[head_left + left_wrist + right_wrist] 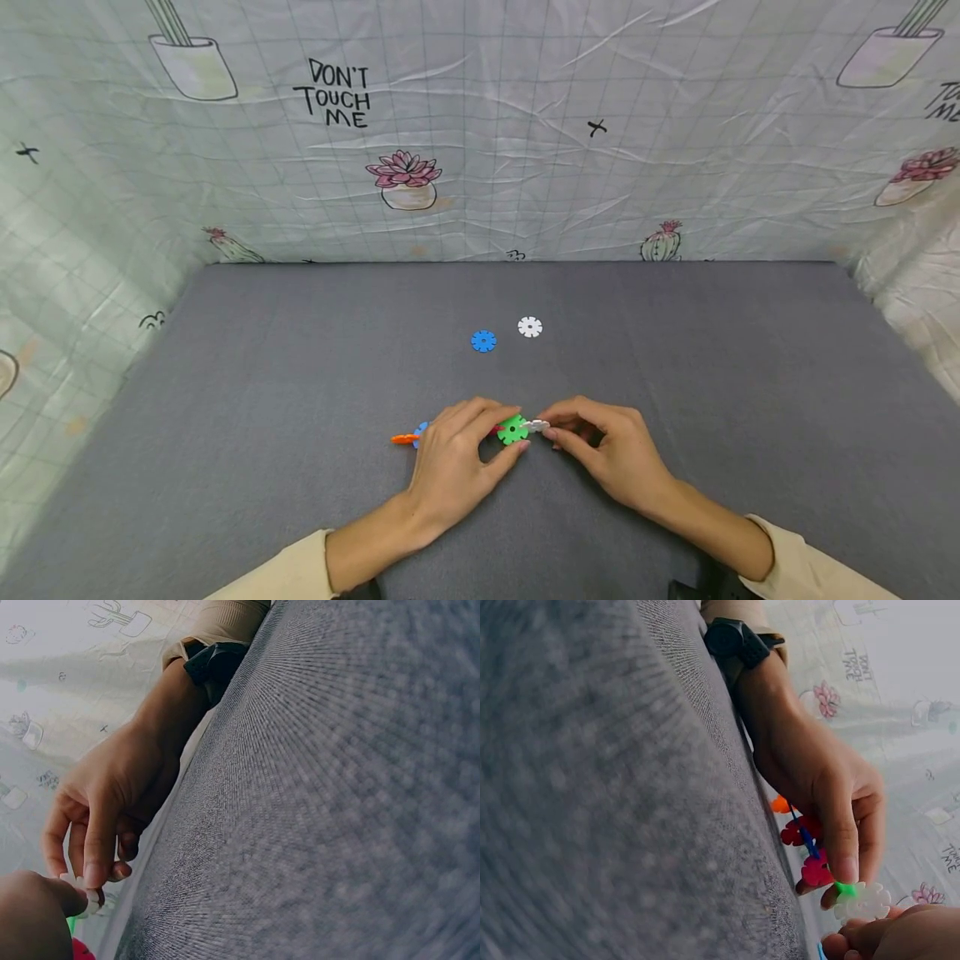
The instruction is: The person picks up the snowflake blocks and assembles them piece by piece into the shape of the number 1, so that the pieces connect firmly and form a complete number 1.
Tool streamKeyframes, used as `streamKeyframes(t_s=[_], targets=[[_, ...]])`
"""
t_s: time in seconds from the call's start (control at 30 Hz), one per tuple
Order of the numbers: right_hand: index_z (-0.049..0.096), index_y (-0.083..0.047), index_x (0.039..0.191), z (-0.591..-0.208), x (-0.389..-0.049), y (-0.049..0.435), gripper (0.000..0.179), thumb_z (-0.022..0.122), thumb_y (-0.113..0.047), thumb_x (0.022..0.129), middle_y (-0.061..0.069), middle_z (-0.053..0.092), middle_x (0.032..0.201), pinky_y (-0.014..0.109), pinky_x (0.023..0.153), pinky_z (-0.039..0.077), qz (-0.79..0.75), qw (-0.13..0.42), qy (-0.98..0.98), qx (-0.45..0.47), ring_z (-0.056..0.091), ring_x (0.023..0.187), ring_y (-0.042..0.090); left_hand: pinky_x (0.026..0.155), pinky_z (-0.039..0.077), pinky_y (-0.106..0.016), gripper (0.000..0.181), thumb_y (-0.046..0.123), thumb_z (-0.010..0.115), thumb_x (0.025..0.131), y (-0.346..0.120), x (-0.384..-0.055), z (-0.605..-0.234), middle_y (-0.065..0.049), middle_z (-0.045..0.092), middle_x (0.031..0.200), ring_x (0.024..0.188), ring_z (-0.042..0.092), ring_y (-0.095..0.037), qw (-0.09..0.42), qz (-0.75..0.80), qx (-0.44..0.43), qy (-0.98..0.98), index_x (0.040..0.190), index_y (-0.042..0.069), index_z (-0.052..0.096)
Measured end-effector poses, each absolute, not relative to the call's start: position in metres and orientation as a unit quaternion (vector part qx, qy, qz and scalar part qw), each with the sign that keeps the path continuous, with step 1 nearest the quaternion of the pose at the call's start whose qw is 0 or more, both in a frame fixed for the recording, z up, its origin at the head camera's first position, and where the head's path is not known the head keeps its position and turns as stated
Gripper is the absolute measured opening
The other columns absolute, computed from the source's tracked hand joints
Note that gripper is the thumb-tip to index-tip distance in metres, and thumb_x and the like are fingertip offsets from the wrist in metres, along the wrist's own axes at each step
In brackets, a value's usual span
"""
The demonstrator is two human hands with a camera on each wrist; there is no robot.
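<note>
My left hand (457, 450) pinches a green notched plastic disc (513, 430) between thumb and fingers. That disc belongs to a chain of slotted discs, partly hidden behind the hand, with an orange disc (405, 438) at its left end. The right wrist view shows pink discs (816, 868) and blue ones along the same chain. At the right end, my right hand (611, 450) pinches a white notched disc (864, 901) by its edge. This white disc meets the green one at an angle, edge to edge.
Farther back on the grey tabletop (300, 350) lie a loose blue disc (483, 341) and a loose white disc (530, 327). A printed curtain (480, 100) rises along the table's far edge and hangs at both sides.
</note>
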State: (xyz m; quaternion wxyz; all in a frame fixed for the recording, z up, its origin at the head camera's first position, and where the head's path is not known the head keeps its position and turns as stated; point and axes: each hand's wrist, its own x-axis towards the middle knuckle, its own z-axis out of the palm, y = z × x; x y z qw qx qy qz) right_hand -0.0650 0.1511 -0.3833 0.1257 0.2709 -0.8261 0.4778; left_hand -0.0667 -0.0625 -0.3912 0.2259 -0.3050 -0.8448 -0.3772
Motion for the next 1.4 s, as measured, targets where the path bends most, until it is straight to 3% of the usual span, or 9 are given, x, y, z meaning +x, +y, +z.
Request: streamKeyframes(t_s=[0.27, 0.57, 1.07, 1.4], targets=[[0.069, -0.016, 0.097, -0.3875, -0.0662, 0.1519, 0.028, 0.079, -0.001, 0.076, -0.005, 0.071, 0.083, 0.015, 0.051, 0.045, 0.473, 0.147, -0.821, 0.285, 0.061, 0.063, 0.004, 0.077, 0.045, -0.029, 0.030, 0.027, 0.078, 0.081, -0.0625, -0.0681, -0.3919, 0.005, 0.067, 0.098, 0.085, 0.063, -0.010, 0.246, -0.373, -0.324, -0.834, 0.104, 0.010, 0.070], [0.068, -0.015, 0.096, -0.3883, -0.0665, 0.1495, 0.029, 0.079, 0.001, 0.075, -0.003, 0.071, 0.082, 0.014, 0.049, 0.043, 0.482, 0.153, -0.811, 0.294, 0.059, 0.059, 0.003, 0.076, 0.044, -0.028, 0.021, 0.017, 0.078, 0.080, -0.0619, -0.0702, -0.3911, 0.006, 0.069, 0.100, 0.091, 0.063, -0.010, 0.276, -0.401, -0.345, -0.803, 0.100, 0.012, 0.072], [0.067, -0.015, 0.094, -0.3907, -0.0658, 0.1471, 0.027, 0.078, 0.001, 0.076, -0.004, 0.071, 0.081, 0.013, 0.049, 0.043, 0.487, 0.145, -0.806, 0.304, 0.056, 0.056, 0.002, 0.070, 0.040, -0.023, 0.018, 0.007, 0.080, 0.075, -0.0611, -0.0728, -0.3916, 0.007, 0.071, 0.088, 0.082, 0.061, -0.008, 0.312, -0.424, -0.367, -0.767, 0.092, 0.014, 0.076], [0.066, -0.016, 0.101, -0.3824, -0.0633, 0.1486, 0.032, 0.079, -0.001, 0.076, -0.006, 0.071, 0.087, 0.018, 0.052, 0.048, 0.489, 0.103, -0.824, 0.268, 0.063, 0.066, 0.005, 0.070, 0.039, -0.022, 0.018, 0.006, 0.080, 0.074, -0.0604, -0.0717, -0.3933, 0.008, 0.071, 0.086, 0.080, 0.061, -0.008, 0.313, -0.435, -0.352, -0.768, 0.090, 0.014, 0.077]])
